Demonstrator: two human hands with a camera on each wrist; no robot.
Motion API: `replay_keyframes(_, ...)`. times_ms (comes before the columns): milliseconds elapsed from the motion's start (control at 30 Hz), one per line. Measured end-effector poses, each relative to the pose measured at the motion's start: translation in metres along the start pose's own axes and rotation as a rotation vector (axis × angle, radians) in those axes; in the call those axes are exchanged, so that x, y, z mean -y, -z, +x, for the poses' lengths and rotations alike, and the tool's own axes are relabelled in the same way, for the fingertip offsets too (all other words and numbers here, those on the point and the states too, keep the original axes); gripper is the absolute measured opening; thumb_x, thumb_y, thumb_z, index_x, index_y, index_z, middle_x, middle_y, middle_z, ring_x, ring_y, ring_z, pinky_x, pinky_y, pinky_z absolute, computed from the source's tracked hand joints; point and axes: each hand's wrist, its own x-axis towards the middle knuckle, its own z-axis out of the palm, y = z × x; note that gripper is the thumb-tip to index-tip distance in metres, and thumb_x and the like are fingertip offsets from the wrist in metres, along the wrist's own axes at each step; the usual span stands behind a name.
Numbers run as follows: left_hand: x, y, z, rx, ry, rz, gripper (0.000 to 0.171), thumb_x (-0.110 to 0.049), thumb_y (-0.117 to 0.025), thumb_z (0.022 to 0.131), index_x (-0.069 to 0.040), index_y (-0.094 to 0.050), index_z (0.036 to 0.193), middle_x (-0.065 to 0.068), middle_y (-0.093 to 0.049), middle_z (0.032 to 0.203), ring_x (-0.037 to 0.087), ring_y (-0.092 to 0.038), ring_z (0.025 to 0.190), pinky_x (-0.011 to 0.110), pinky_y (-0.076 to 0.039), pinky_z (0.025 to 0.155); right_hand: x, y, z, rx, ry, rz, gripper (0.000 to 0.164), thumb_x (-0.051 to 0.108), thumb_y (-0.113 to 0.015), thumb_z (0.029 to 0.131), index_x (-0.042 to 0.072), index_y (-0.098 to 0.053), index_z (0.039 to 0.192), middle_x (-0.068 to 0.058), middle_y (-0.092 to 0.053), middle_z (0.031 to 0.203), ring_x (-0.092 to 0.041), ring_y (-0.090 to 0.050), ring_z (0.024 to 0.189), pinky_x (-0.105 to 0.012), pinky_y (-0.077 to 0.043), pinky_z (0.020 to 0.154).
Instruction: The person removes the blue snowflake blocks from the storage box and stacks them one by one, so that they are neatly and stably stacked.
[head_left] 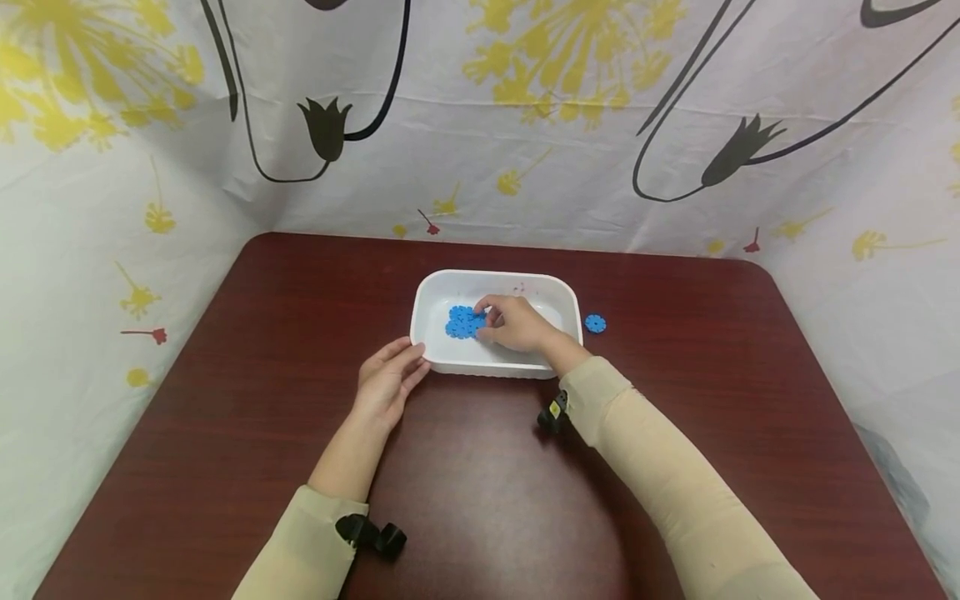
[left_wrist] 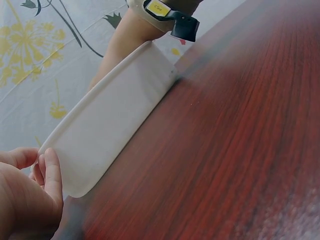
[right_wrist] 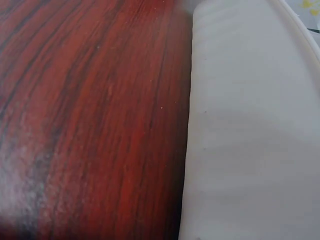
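A white plastic tray (head_left: 491, 367) sits on the table with several blue notched discs (head_left: 459, 323) clustered in its left half. My left hand (head_left: 384, 385) pinches the tray's front left corner; the left wrist view shows its thumb and fingers (left_wrist: 53, 177) at the rim. Inside the tray, my right hand (head_left: 517, 325) has its thumb and forefinger bent around the right edge of the cluster, gripping a disc there. The hand partly hides that disc. In the right wrist view only the tray's outer wall (right_wrist: 250, 125) and the table appear, not the hand.
Another blue notched disc (head_left: 596, 323) lies on the dark red wooden table (head_left: 480, 500), just right of the tray. A white curtain (head_left: 450, 133) with flower prints hangs behind and along both sides. Both sleeves carry a black wrist camera (head_left: 553, 414).
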Motion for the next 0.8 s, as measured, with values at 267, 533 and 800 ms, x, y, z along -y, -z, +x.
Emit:
replay_keyframes(267, -0.0007, -0.0002, -0.0003, 0.01, -0.009, -0.007, 0.033, 0.001, -0.07, 0.093, 0.0, -0.056, 0.123, 0.004, -0.063, 0.093, 0.011, -0.065, 0.076, 0.026, -0.062, 0.085, -0.0001, 0.0028, -0.001, -0.034, -0.057, -0.003, 0.021, 0.012, -0.072, 0.095, 0.008, -0.069, 0.115, -0.01, -0.069, 0.096, -0.024, -0.064, 0.092, -0.033, -0.056, 0.08)
replay_keyframes(533, -0.0001, -0.0004, -0.0004, 0.012, -0.014, -0.026, 0.031, 0.003, -0.07, 0.092, 0.0, -0.056, 0.119, 0.005, -0.063, 0.091, 0.012, -0.065, 0.075, 0.026, -0.062, 0.083, 0.0003, 0.0057, -0.0055, -0.009, -0.109, 0.047, 0.045, 0.012, -0.087, 0.08, 0.004, -0.067, 0.119, -0.006, -0.065, 0.089, -0.019, -0.058, 0.08, -0.029, -0.051, 0.072)
replay_keyframes(800, 0.0004, 0.0005, -0.0007, 0.004, -0.008, -0.019, 0.03, 0.002, -0.07, 0.092, -0.001, -0.057, 0.119, 0.005, -0.062, 0.094, 0.012, -0.066, 0.075, 0.026, -0.062, 0.082, -0.0006, 0.0038, -0.0055, -0.01, -0.088, 0.017, 0.037, 0.012, -0.085, 0.083, 0.003, -0.069, 0.115, -0.005, -0.064, 0.089, -0.017, -0.059, 0.08, -0.028, -0.053, 0.074)
